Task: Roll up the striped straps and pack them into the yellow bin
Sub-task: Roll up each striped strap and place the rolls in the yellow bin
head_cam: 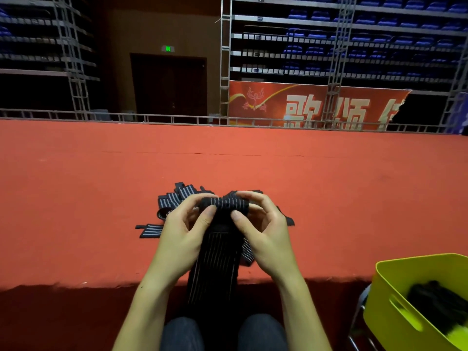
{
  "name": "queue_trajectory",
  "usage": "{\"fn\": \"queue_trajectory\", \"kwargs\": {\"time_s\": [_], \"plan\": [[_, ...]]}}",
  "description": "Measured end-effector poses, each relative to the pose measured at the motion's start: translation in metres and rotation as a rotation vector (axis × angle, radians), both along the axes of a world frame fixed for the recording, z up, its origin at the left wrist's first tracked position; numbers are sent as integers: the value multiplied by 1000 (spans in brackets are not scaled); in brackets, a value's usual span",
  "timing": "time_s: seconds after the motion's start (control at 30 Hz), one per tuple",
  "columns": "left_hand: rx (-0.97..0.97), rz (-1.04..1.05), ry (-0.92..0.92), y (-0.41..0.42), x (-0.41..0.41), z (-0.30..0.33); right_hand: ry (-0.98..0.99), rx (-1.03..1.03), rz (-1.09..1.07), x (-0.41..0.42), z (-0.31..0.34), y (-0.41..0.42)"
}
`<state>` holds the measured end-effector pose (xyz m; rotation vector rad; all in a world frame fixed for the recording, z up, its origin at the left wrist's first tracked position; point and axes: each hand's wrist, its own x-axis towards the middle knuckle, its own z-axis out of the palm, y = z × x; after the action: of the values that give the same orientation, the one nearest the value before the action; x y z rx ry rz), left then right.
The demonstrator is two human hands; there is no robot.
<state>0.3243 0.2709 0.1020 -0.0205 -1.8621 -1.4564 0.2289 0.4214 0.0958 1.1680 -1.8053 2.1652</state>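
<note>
A dark strap with thin white stripes [217, 259] hangs from my two hands over the near edge of the red stage. Its top end is curled into a small roll between my fingers. My left hand [184, 231] pinches the roll's left side with thumb and fingers. My right hand [263, 229] pinches its right side. A loose pile of more striped straps [174, 198] lies on the carpet just behind my hands, with one strap end [150, 230] sticking out to the left. The yellow bin [395, 300] stands at the lower right with dark rolled straps [440, 305] inside.
The red carpeted stage [101, 198] stretches wide ahead, ending at a low metal rail [152, 117]. Behind it hang a red banner [316, 105] and rows of blue seats. My knees [222, 333] show at the bottom, below the stage edge.
</note>
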Motion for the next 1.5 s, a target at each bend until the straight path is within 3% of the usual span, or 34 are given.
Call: {"fn": "queue_trajectory", "kwargs": {"time_s": [0.27, 0.63, 0.83, 1.0, 1.3, 1.5], "plan": [[-19, -95, -13, 20, 17, -5, -153, -46, 23, 10, -11, 23], [216, -21, 22, 20, 26, 8, -22, -48, 70, 29, 8, 18], [93, 11, 109, 17, 37, 14, 24, -5, 26, 37, 12, 21], [106, -43, 116, 25, 46, 13, 83, 17, -59, 41, 15, 23], [6, 24, -32, 30, 49, 13, 113, -41, -71, 46, 14, 25], [-7, 131, -32, 34, 38, 11, 87, -40, -111, 47, 6, 18]]}}
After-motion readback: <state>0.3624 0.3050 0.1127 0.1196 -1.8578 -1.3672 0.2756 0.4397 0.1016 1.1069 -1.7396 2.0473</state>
